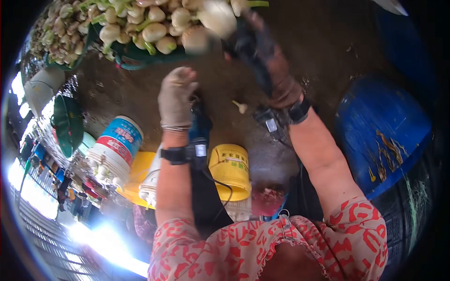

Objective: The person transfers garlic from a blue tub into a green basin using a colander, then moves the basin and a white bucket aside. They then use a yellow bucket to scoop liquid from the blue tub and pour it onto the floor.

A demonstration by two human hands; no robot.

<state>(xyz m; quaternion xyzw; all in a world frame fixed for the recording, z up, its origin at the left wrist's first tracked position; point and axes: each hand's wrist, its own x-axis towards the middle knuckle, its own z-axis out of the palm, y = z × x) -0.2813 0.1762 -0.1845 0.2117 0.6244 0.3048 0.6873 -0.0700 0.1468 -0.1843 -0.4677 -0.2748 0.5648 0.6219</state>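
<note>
My left hand (176,97), in a beige glove with bare fingertips, is over the wet floor below the pile of bulbs. Its fingers are loosely bent with the thumb apart, and I see nothing in them. My right hand (262,58), in a dark, dirty glove, reaches up beside the pile; motion smears its fingers, so its grip does not show. Pale round bulbs (153,33) with short green stalks heap over a green container (136,60). Two bulbs nearest my right hand are blurred, one a large white bulb (218,19). A single small bulb (241,107) lies on the floor between my arms.
A yellow bucket (230,169) stands near my legs. Left of it are a white bucket with blue and red print (119,138) and a green oval lid-like piece (67,125). A large blue container (382,126) with dry plant scraps is on the right.
</note>
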